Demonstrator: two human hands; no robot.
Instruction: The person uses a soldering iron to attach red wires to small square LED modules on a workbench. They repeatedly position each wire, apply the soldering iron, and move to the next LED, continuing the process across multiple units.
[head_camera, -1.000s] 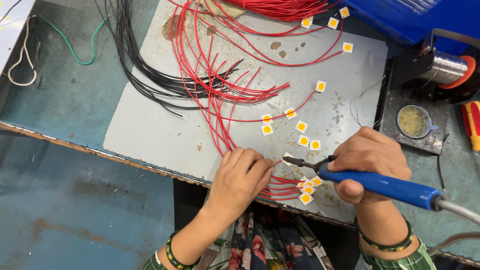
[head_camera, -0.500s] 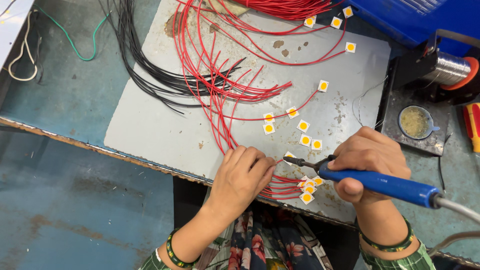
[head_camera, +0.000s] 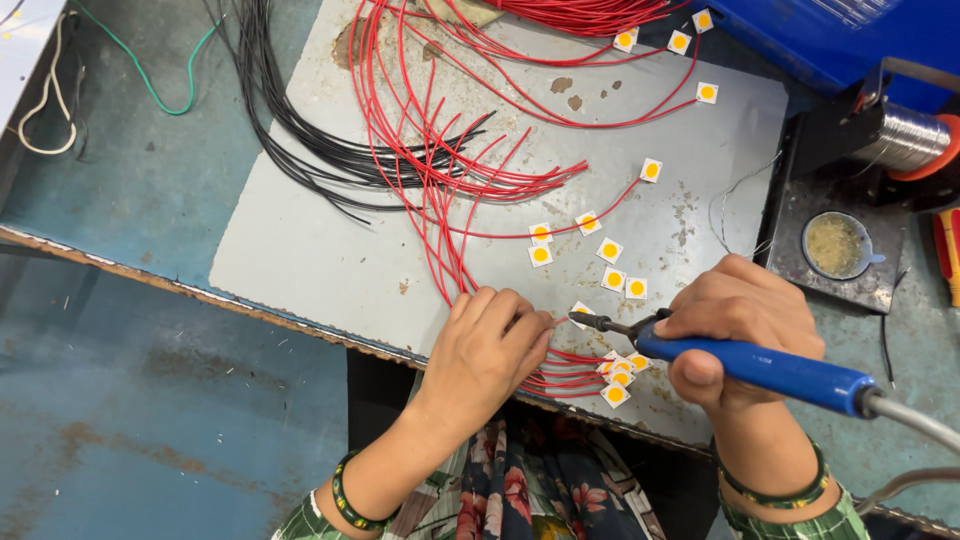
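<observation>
The blue-handled soldering iron (head_camera: 745, 365) lies across the near edge of the pale grey work board (head_camera: 300, 260), gripped in the right hand (head_camera: 745, 315) with fingers curled round the handle and the thumb underneath, its dark metal tip pointing left toward the left hand (head_camera: 490, 345). That hand rests palm down, fingers bunched together, fingertips pressing or pinching the ends of the thin red wires (head_camera: 430, 170) just beside the tip; what exactly is pinched is hidden. Compared with the frames from a second and half a second earlier, both hands and the iron sit in almost the same spot, so the tip looks to be dwelling on one joint rather than travelling. Just right of the tip a cluster of small white square chips with yellow centres (head_camera: 620, 375) sits at the board's near edge, more being scattered toward its far right corner. A bundle of black wires (head_camera: 290, 130) fans across the far left. Off the board's right edge stand a small round tin of flux (head_camera: 835, 245) and a spool of solder wire (head_camera: 905, 135)
</observation>
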